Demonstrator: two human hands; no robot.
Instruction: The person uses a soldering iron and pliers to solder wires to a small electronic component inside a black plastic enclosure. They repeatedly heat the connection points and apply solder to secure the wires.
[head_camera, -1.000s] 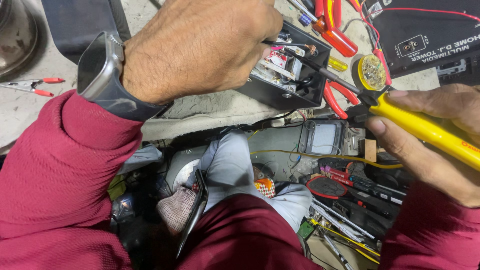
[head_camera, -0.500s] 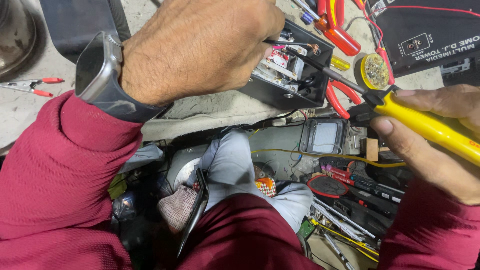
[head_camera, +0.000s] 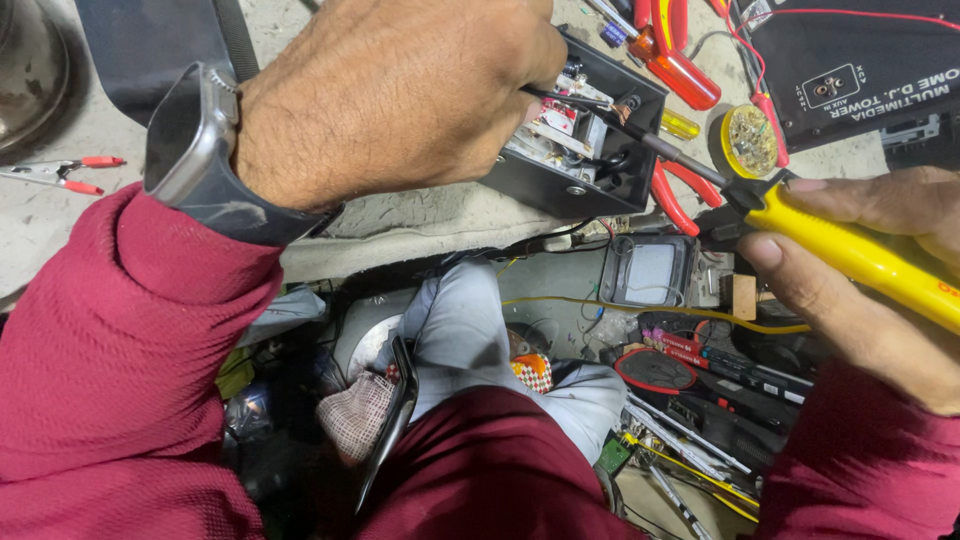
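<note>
Left hand: the left hand (head_camera: 400, 95) is seen in the upper middle of the frame, back turned up, wrist bent, fingers curled down over the near edge of the small black box (head_camera: 585, 140); what the fingertips pinch is hidden.
Left wrist: a grey wristwatch (head_camera: 190, 145) is worn just above a dark red sleeve (head_camera: 110, 340), which fills the lower left.
Right hand: the right hand (head_camera: 870, 280) enters from the right edge, closed around the yellow handle of the soldering iron (head_camera: 850, 255), thumb below and fingers above.
Soldering iron: it is held slanting up and left, its dark metal shaft reaching into the open top of the box.
Black box: it is set on the pale bench edge, upper middle, tilted, with wires and small parts showing inside.
Solder tin: a round yellow tin (head_camera: 748, 142) lies just right of the box, beside the iron's shaft.
Pliers: red-handled pliers (head_camera: 680, 190) lie under the shaft.
Black panel: a black panel (head_camera: 850, 60) occupies the upper right corner.
Clip: a red-tipped clip (head_camera: 60, 172) lies at the left edge.
Below the bench: a small meter (head_camera: 650, 272) and assorted tools are seen in the lower middle.
</note>
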